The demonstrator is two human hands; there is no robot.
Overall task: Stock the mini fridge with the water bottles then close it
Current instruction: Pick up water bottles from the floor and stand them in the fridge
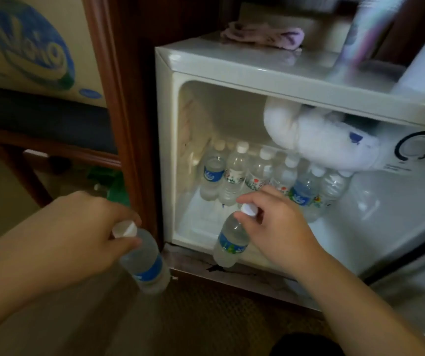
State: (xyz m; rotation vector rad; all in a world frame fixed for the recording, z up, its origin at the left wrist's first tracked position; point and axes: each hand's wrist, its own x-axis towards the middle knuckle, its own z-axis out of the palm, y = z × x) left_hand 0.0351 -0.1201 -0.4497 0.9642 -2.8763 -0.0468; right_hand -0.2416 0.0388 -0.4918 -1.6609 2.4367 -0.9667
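The white mini fridge (166, 140) stands open, its door (399, 222) swung out to the right. Several water bottles (234, 176) stand in a row at the back of its floor. My right hand (278, 222) grips the white cap of a blue-labelled bottle (229, 242) that hangs at the fridge's front lip. My left hand (88, 227) holds a second blue-labelled bottle (147, 263) by its neck, left of the fridge and above the carpet.
A lump of white frost (319, 140) bulges from the upper right of the fridge interior, beside a thermostat dial (418, 146). A pink cloth (262, 34) lies on the fridge top. A wooden cabinet post (126, 124), a stool (42, 119) and a cardboard box (31, 47) stand to the left.
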